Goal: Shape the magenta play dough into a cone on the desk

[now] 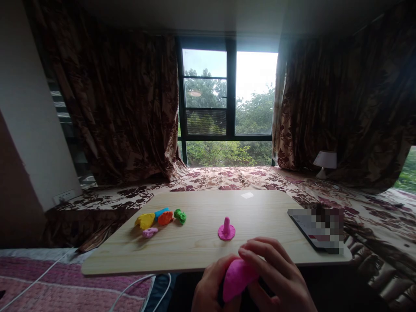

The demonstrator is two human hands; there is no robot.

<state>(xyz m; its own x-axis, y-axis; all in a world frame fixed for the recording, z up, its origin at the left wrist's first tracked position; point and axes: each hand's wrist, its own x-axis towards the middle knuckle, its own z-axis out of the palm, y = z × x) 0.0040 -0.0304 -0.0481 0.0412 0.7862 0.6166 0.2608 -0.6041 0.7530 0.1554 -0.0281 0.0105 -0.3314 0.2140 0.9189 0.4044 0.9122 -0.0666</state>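
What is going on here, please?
A person holds a curved, bright pink doughy lump between left hand and right hand, by the near edge of a pale wooden table. A pink doughy disc with an upright peg stands on it, untouched. Farther left lie a doughy yellow lump, blue lump, orange lump, green lump and light pink lump.

The counter (195, 249) is a pale wood-grain top with rounded corners. Left side's got a yellow lump (145, 221), blue piece (161, 212), orange lump (165, 218) and green lump (180, 216) bunched together, light pink lump (150, 233) in front. Pink disc (226, 232) with an upright stalk sits mid-counter; a flat dark-edged thing (303, 227), partly pixelated, lies far right.
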